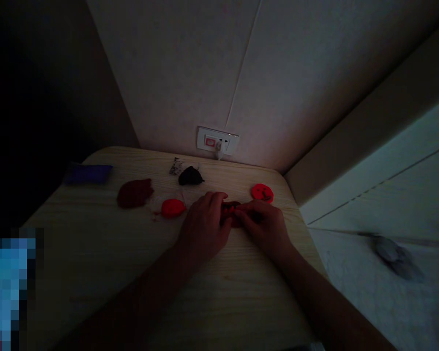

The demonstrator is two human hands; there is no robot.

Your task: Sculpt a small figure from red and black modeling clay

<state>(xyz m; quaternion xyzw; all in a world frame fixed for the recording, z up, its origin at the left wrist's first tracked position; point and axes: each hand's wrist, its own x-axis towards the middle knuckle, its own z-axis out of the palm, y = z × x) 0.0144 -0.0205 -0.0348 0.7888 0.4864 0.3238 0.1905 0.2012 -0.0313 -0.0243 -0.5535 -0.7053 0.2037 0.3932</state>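
Note:
A dark red piece of modelling clay [236, 223] with small bright red bits on it lies on the table between my hands. My left hand [207, 222] curls round its left side, thumb in front and fingers behind. From the right, my right hand [266, 225] reaches in with thumb and fingertips pinched together at the bright red bits. Whatever sits inside that pinch is too small and dark to make out. Just left of my left hand is a bright red lump of clay [173, 208] on clear wrap. A flat red disc [262, 193] with dark marks lies beyond my right hand.
Farther left on the wooden table [219, 302] are a dark red clay lump [134, 193] and a purple packet [89, 174]. A black lump [190, 176] rests on a wrapper near the back. A wall socket [217, 140] holds a plug. The scene is dim.

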